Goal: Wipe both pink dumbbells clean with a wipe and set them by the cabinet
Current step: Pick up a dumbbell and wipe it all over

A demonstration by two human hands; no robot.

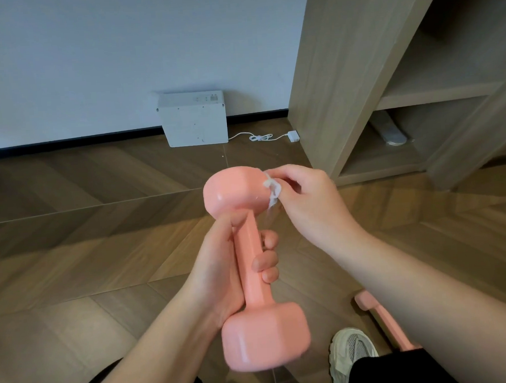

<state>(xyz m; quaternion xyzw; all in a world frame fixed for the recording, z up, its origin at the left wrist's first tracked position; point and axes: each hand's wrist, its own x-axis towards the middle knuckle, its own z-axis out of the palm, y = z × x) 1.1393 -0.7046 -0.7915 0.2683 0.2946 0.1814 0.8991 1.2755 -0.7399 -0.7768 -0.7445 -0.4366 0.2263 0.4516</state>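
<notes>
The wooden cabinet [342, 76] stands beyond the right hand [308, 199]. The left hand [221, 276] curls round the handle of a pink dumbbell [252, 268], held upright. A second pink dumbbell [384, 319] lies on the floor [70, 232] below the right forearm. The right hand pinches a crumpled wipe [272, 188] against the held dumbbell's upper head.
</notes>
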